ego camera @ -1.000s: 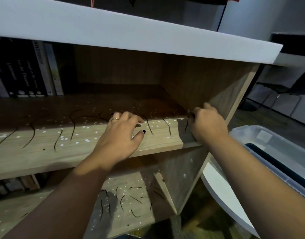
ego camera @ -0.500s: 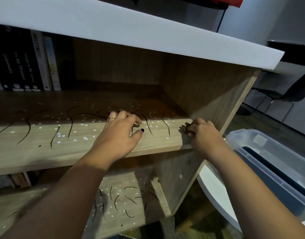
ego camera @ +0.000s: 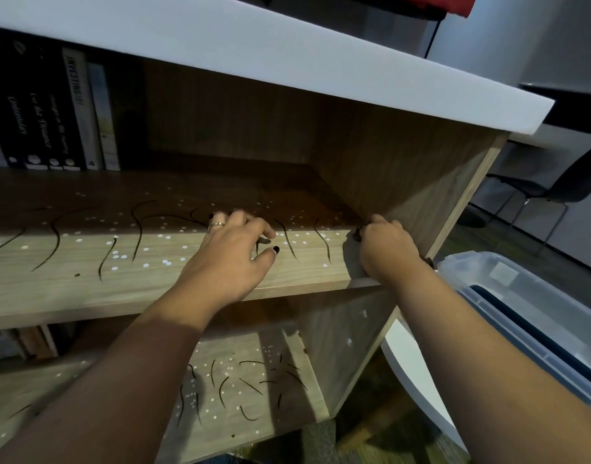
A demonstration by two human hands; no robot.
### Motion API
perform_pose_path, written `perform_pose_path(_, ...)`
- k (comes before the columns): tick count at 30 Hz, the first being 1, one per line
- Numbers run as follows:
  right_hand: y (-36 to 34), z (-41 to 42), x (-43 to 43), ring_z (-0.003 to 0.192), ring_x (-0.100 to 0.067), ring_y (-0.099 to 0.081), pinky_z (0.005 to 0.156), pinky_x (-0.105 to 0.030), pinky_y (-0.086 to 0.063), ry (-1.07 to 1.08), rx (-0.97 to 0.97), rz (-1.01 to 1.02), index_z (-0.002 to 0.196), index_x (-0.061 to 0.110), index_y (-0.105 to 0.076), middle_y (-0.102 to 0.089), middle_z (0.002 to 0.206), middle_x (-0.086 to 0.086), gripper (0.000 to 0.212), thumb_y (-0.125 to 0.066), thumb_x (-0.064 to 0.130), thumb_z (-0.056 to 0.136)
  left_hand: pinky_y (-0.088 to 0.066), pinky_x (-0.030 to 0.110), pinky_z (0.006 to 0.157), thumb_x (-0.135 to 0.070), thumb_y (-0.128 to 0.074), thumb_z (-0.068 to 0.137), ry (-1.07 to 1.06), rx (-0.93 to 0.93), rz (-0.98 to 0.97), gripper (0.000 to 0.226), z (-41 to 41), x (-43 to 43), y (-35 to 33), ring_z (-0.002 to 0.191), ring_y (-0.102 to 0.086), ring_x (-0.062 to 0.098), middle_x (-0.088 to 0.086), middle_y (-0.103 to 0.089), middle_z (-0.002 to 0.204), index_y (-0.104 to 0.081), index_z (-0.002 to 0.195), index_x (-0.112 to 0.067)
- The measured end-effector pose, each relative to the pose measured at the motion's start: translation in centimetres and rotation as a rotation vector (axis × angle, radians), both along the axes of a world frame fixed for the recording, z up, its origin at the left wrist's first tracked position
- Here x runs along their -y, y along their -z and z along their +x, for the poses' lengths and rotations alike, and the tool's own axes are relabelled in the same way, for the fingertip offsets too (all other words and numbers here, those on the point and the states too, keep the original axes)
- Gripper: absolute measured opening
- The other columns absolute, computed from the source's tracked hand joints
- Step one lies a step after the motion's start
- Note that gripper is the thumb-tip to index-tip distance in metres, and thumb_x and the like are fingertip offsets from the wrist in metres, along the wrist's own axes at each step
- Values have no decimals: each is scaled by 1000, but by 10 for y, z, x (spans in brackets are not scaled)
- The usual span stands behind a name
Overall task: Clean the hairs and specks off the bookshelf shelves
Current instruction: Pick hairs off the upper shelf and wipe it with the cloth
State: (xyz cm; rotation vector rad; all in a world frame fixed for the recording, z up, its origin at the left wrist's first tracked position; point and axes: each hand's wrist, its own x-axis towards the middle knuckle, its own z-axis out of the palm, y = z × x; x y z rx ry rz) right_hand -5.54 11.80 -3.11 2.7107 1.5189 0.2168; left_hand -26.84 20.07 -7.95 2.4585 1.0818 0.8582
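On your far left, books [ego camera: 69, 112] stand at the back of the upper shelf [ego camera: 187, 283]. Long dark hairs [ego camera: 138, 236] and white specks [ego camera: 167, 236] lie scattered across its board, thickest toward the front edge.

Your left hand [ego camera: 233, 259] rests mid-shelf. Its fingers are bent with their tips on the wood, the thumb stands apart, and nothing shows in its hold.

Your right hand [ego camera: 387, 249] sits in the right front corner against the side panel, curled tight. A small dark tuft shows at its fingertips, and I judge it to be gathered hairs.

Below, the lower shelf [ego camera: 297, 416] carries more hairs and specks. A clear plastic bin [ego camera: 521, 289] stands to the right.

These bits likely weigh next to nothing and lie flat and limp, so a breath or a quick sweep could scatter them. Pinch each hair at its middle or an end. Press a fingertip onto the specks, or rake them slowly to the front edge.
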Motion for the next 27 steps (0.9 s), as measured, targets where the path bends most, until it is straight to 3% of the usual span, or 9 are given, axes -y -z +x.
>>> perform_pose_path(3, 1, 12, -11, 121, -32, -40, 102, -47, -42, 28, -38, -15, 133, 8, -51, -40, 134, -6, 40, -41, 4, 94, -38, 36, 96, -39, -54, 93, -2, 10, 0, 26, -1, 0, -1, 117, -31, 16, -11, -40, 115, -58, 118, -33)
perform_pose_path(9, 10, 21, 3, 112, -29, -47, 91, -39, -46, 9, -48, 26, 131, 10, -49, -45, 126, -9, 38, -46, 6, 93, -37, 36, 95, -39, -54, 93, -9, 20, -19, 25, -1, 0, -1, 118, -30, 16, -13, -37, 112, -58, 117, -35)
perform_pose_path(16, 11, -2, 50, 110, -18, -41, 87, -29, -47, -151, 15, -3, 134, 27, -53, -43, 129, 4, 47, -58, 8, 92, -39, 38, 98, -40, -54, 93, 4, 15, -25, 26, -1, -1, -1, 119, -31, 17, -13, -36, 113, -57, 119, -35)
perform_pose_path(20, 13, -3, 43, 109, -19, -42, 87, -32, -49, -97, -7, 17, 133, 24, -54, -44, 127, 2, 49, -61, 7, 88, -39, 38, 98, -40, -54, 93, 13, 22, -26, 26, -1, 0, -1, 119, -31, 17, -14, -37, 114, -57, 119, -36)
perform_pose_path(23, 11, 0, 22, 109, -24, -43, 89, -36, -47, -63, 53, 22, 129, 15, -54, -43, 126, -3, 40, -54, 7, 90, -39, 37, 97, -40, -54, 93, 8, 28, -29, 25, -1, -1, -1, 119, -31, 16, -14, -37, 114, -57, 118, -36)
perform_pose_path(27, 4, 12, 3, 112, -27, -43, 92, -40, -45, -50, -42, 59, 128, 11, -56, -43, 126, -4, 36, -44, 7, 94, -39, 36, 95, -39, -54, 94, 1, 25, -31, 24, -1, 0, -1, 120, -30, 14, -14, -37, 111, -56, 118, -36)
